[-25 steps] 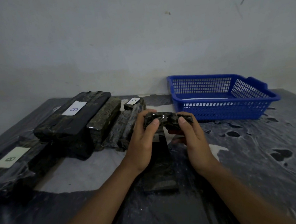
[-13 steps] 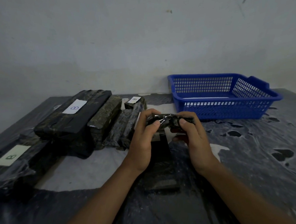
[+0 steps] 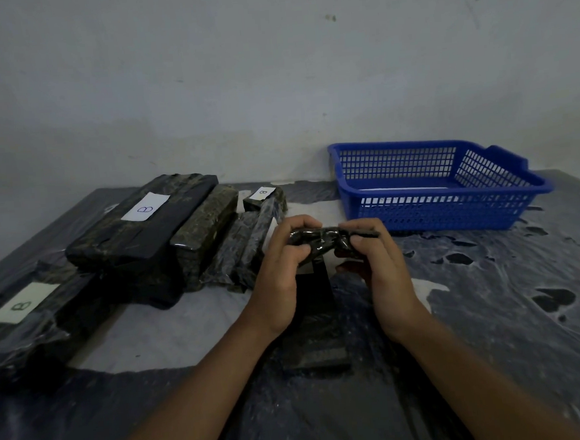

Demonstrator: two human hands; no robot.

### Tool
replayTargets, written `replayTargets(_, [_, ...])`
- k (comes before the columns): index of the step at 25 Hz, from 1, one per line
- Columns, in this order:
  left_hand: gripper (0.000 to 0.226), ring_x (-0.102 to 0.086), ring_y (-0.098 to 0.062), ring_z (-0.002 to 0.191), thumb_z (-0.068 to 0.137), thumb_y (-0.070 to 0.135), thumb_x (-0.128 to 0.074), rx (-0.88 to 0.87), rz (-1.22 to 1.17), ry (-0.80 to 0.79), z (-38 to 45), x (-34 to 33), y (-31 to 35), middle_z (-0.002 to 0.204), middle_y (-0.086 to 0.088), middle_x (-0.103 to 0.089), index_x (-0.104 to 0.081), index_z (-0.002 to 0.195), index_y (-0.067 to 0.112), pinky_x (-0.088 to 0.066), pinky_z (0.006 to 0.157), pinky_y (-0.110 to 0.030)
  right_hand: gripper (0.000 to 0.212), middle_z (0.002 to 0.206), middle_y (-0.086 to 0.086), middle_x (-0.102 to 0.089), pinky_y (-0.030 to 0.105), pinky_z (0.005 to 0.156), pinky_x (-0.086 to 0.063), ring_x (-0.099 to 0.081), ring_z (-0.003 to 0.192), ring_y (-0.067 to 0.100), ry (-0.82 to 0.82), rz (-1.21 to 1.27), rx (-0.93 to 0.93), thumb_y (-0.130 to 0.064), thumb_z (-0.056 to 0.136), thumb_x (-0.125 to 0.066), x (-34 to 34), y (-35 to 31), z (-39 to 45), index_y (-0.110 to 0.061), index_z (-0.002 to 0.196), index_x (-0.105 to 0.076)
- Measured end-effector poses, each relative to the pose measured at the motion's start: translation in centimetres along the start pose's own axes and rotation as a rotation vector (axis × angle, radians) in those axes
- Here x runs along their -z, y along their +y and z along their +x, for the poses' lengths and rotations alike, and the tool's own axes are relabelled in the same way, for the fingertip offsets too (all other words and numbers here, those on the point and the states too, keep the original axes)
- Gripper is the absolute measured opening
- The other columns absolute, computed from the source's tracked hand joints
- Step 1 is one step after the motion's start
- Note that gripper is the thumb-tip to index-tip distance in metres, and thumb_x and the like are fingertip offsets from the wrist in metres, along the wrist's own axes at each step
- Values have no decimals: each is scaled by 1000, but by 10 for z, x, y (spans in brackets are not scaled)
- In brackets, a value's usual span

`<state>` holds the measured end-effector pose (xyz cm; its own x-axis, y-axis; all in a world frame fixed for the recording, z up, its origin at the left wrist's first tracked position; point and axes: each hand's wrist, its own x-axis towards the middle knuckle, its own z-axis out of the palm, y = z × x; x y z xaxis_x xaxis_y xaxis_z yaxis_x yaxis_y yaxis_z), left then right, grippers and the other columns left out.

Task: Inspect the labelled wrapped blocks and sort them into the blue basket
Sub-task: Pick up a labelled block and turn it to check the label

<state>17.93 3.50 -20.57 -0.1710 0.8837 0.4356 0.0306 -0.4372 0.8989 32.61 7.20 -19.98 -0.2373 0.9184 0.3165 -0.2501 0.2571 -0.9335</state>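
Block (image 3: 321, 240) between both hands (image 3: 329, 258)

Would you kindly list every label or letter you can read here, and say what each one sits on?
"B": white label on the large wrapped block at the back left.
"B": white label on the near-left wrapped block.
"B": small label on the small wrapped block at the back.
The block in the hands: no label visible.

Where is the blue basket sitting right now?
In the head view, the blue basket sits on the right side at the back of the table, against the wall, just beyond the right hand and the small wrapped block it holds.
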Motion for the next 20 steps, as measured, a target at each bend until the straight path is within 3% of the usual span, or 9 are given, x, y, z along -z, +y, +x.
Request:
replayTargets(4, [31,-63,-29,105,91,16,-41,0,-8,-7,0,-4,3,116,-23,-60,-59,114,6,-52,92,-37,21,98,3,-67,24,72,-55,-67,89,15,-1,31,-13,-26,84,-56,-1,0,0,-15,100,-63])
replayTargets(7, [31,-60,-26,109,89,15,-41,-11,61,-6,1,-4,4,117,-17,-60,-61,111,8,-49,94,-29,17,96,5,-66,22,73,-54,-65,89,15,-6,48,-9,-23,83,-55,0,0,1,-14,96,-62])
replayTargets(15, [27,-60,-22,108,91,17,-42,4,42,-27,-1,-2,7,117,-17,-59,-61,110,13,-49,93,-27,24,105,9,-65,27,80,-55,-65,95,18,-36,13,1,-24,85,-49,2,4,2,-14,104,-61])
replayTargets(18, [28,-59,-15,106,89,17,-43,-1,90,-8,0,-4,8,115,-11,-60,-62,109,12,-46,92,-23,23,104,12,-65,35,85,-54,-64,96,22,-14,-10,-7,-23,84,-48,3,4,3,-14,99,-62])
replayTargets(20, [27,-61,-18,107,91,17,-43,-5,66,4,-1,-4,8,116,-12,-61,-62,110,14,-49,92,-26,27,112,16,-65,40,89,-53,-64,102,26,-9,-40,0,-29,86,-50,3,4,2,-15,104,-63])
